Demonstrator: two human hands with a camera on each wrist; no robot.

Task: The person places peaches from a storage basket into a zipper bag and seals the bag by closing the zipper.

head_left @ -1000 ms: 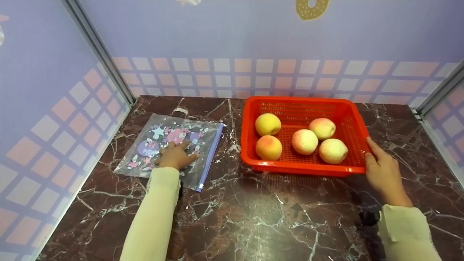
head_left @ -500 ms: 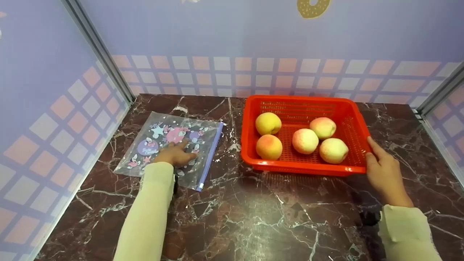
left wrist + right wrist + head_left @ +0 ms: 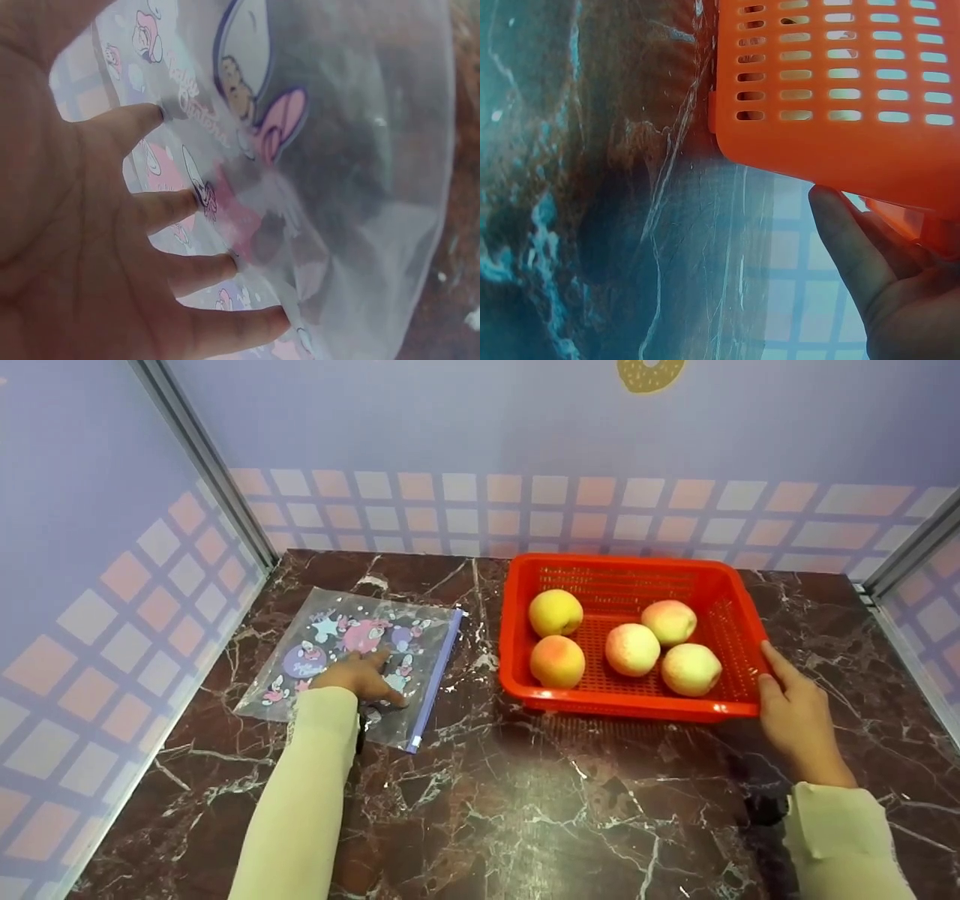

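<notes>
A dark marble surface [image 3: 525,810] with white veins lies under everything. Lilac walls [image 3: 450,427] with pink and white checks stand behind; a doughnut picture [image 3: 649,373] sits high up.

Dark reddish-brown marble tabletop [image 3: 525,810], white veins running all over it. Lavender walls [image 3: 450,427] close it in on three sides, each banded with pink and white squares low down. Grey metal posts [image 3: 202,465] mark the corners; a yellow doughnut picture [image 3: 651,373] sits up high.
</notes>
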